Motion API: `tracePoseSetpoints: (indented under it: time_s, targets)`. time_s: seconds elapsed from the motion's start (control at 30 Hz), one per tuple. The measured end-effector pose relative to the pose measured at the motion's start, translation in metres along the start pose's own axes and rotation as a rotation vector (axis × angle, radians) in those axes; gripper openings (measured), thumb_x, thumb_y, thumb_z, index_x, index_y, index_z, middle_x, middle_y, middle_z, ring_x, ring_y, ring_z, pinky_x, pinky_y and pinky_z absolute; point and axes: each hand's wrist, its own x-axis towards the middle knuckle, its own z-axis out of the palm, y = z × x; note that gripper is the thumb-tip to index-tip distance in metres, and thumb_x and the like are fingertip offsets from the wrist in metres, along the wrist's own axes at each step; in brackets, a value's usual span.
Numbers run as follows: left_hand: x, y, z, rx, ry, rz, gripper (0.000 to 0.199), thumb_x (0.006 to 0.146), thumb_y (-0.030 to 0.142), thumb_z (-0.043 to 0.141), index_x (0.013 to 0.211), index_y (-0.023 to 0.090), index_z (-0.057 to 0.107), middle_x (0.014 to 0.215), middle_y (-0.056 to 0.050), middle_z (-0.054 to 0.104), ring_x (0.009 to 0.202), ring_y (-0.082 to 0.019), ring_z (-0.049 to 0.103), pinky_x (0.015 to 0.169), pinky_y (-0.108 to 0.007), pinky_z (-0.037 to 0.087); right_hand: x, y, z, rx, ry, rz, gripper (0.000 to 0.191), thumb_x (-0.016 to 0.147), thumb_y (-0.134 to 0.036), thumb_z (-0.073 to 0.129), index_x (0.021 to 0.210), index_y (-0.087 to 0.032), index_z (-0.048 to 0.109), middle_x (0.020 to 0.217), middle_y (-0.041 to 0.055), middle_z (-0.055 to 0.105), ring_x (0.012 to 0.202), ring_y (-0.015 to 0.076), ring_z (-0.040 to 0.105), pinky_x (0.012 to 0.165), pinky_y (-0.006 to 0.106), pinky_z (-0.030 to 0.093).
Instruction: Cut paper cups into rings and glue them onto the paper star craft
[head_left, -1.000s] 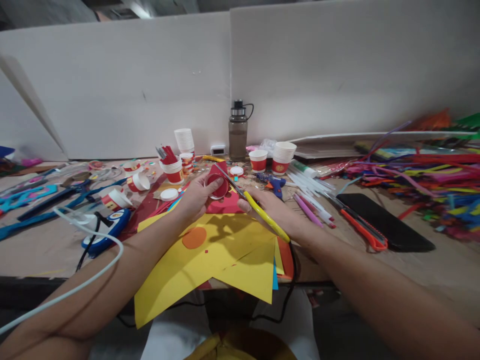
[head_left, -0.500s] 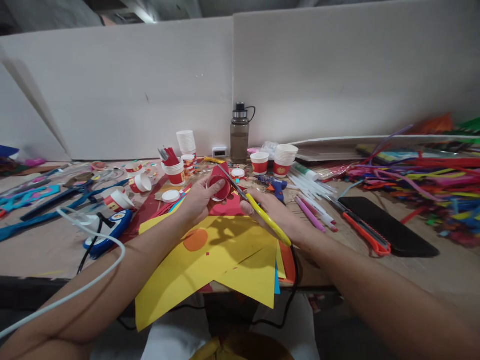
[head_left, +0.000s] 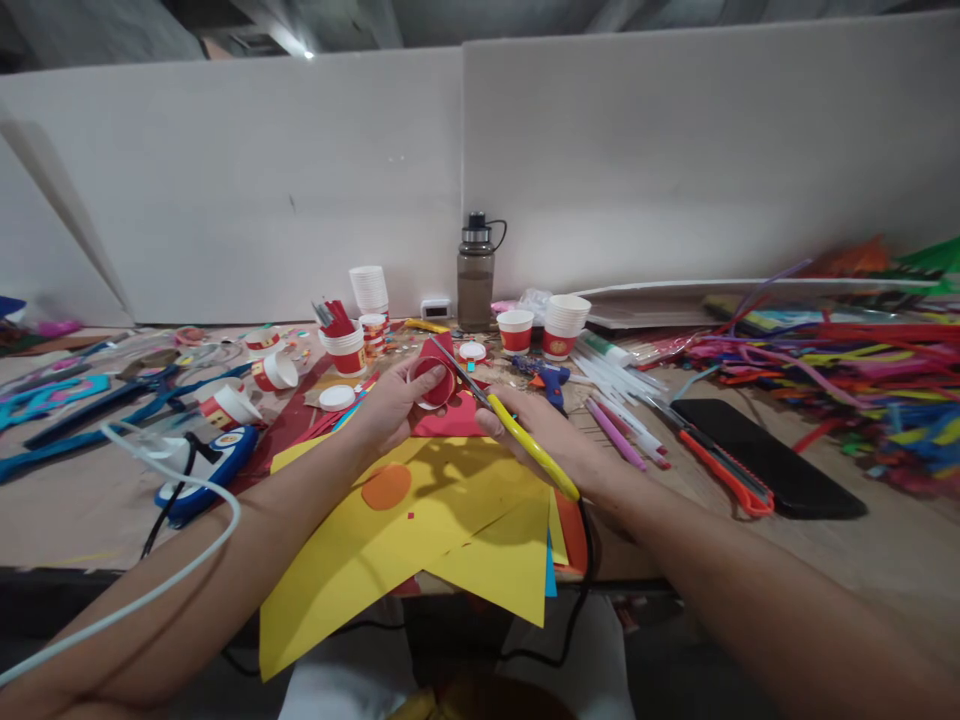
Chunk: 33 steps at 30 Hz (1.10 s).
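My left hand [head_left: 397,398] is closed on a red paper cup [head_left: 433,382], its thumb pressed over the cup and red paper rising behind it. In my right hand [head_left: 525,425] are the yellow-handled scissors [head_left: 525,440], whose blades point up and left beside the cup's right side. Whether the blades touch the red paper is too small to tell. Beneath both hands lie red paper and yellow sheets [head_left: 360,560], with an orange disc [head_left: 387,487] on top.
At the back stand a bottle [head_left: 475,275], stacked cups [head_left: 566,325] and a cup of red sticks [head_left: 343,350]. A glue gun [head_left: 551,378], box cutter [head_left: 726,472] and phone [head_left: 772,458] lie right. A blue-edged power strip [head_left: 214,475] and white cable [head_left: 187,570] are left.
The whole view has shifted slightly, with things on the table appearing a little further left. Both hands keep their holds on the cup and scissors.
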Motion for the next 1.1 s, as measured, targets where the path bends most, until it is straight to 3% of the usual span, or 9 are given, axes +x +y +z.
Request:
tracePoseSetpoints:
  time_s: [0.17,0.53,0.83,1.1]
  targets:
    - [-0.0006,0.0026,0.0003,0.019,0.02,-0.012,0.03,0.069,0.03,0.078,0.088,0.014,0.061,0.072,-0.002,0.067,0.058,-0.014,0.064,0.047,-0.021,0.048,0.0002,0.0006,-0.0007,-0.029,-0.012,0.022,0.045,0.09,-0.062,0.04,0.077,-0.019,0.047,0.074,-0.0001,0.051,0.067,0.0132,0.042,0.06,0.026,0.031]
    - [-0.0005,-0.0004,-0.0018,0.019,0.031,-0.008,0.031,0.069,0.031,0.079,0.089,0.015,0.062,0.072,-0.001,0.067,0.059,-0.013,0.064,0.049,-0.021,0.049,-0.0004,-0.0029,-0.0023,0.008,-0.013,-0.056,0.039,0.093,-0.055,0.04,0.084,-0.02,0.053,0.082,0.0028,0.057,0.076,0.0167,0.051,0.069,0.03,0.041]
    - [-0.0007,0.0024,-0.002,0.049,-0.002,-0.023,0.032,0.069,0.033,0.079,0.087,0.013,0.061,0.07,-0.002,0.067,0.057,-0.013,0.064,0.046,-0.019,0.047,0.0001,-0.0038,-0.0031,0.094,-0.043,-0.022,0.041,0.09,-0.057,0.044,0.102,-0.021,0.061,0.102,0.0058,0.064,0.096,0.0214,0.058,0.085,0.033,0.043]
    - [0.0007,0.0037,-0.0045,0.05,-0.037,-0.014,0.035,0.067,0.032,0.08,0.09,0.013,0.063,0.07,-0.001,0.067,0.057,-0.011,0.063,0.053,-0.02,0.05,-0.0001,-0.0055,-0.0041,-0.016,-0.039,0.02,0.047,0.09,-0.062,0.038,0.084,-0.018,0.055,0.086,0.0044,0.061,0.077,0.0172,0.053,0.068,0.029,0.039]
